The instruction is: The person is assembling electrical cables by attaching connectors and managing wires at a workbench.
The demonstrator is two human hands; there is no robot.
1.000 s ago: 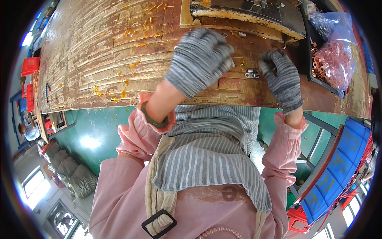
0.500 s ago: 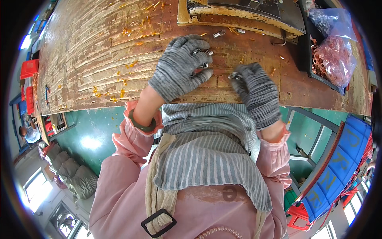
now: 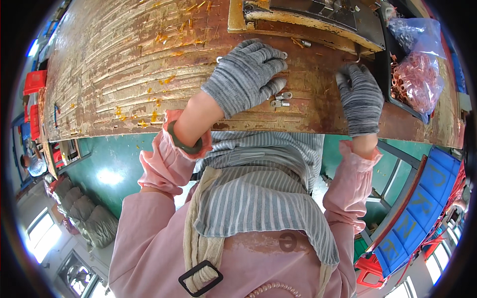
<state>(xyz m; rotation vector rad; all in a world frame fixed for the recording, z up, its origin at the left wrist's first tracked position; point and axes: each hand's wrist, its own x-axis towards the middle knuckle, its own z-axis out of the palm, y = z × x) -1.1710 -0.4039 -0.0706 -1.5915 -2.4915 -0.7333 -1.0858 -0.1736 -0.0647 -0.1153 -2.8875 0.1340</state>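
My left hand, in a grey knitted glove, is low over the wooden bench, palm down, fingers stretched and thumb apart. Silver metal ends peek out beside it, one ring-shaped end at its left edge and another by the fingertips; what lies under the palm is hidden. Close to the thumb, a pair of silver cable lugs rests on the bench. My right hand, gloved alike, hovers farther right, near the black tray. Its fingertips are smeared by motion, so whether they hold anything cannot be made out.
A worn metal machine base stands at the back. At the right, a black tray contains copper-coloured lugs and a clear plastic bag. Yellow scraps litter the worn bench. A blue bin is below right.
My right hand has moved right, away from my left hand toward the tray. My left hand has shifted slightly right, and two cable lugs now show on the bench beside its thumb.
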